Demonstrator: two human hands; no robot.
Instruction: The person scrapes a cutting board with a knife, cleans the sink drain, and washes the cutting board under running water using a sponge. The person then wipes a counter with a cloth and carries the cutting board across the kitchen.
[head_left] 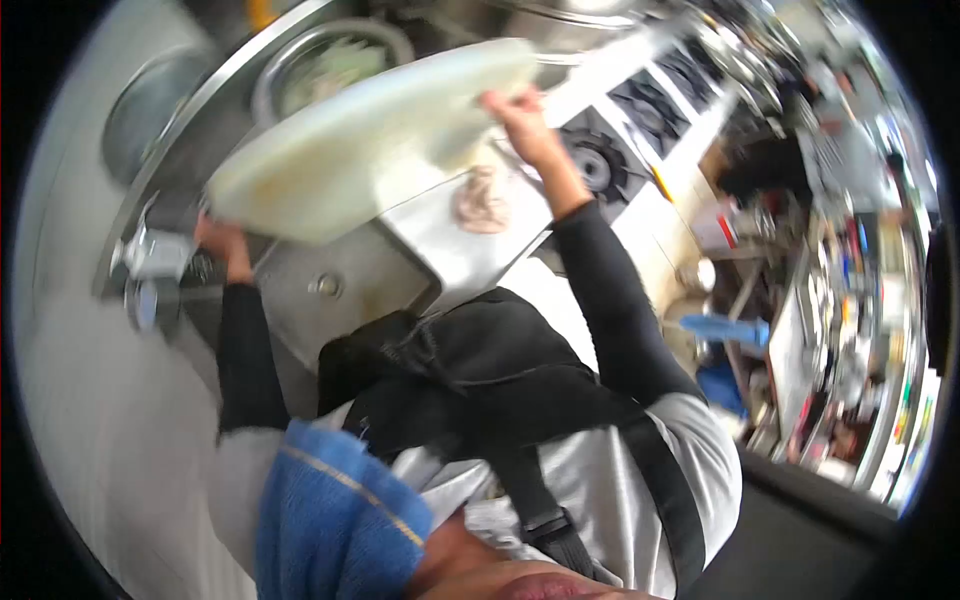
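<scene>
A large, whitish cutting board [370, 150] is held up at a tilt over the steel sink [345, 275], blurred by motion. My left hand [222, 245] is closed on its lower left end, beside the tap. At the upper right end, my right hand [522, 122] grips the board's edge, with the thumb and fingers partly showing. A crumpled pinkish cloth [482, 200] lies on the steel counter just below my right forearm. The board hides part of the sink behind it.
Behind the board stands a round metal bowl [268, 85] with pale green contents. A metal tap [155, 253] rises at the sink's left corner. Gas burners [597, 163] are to the right of my right arm. Farther right, shelves [800, 350] hold many items.
</scene>
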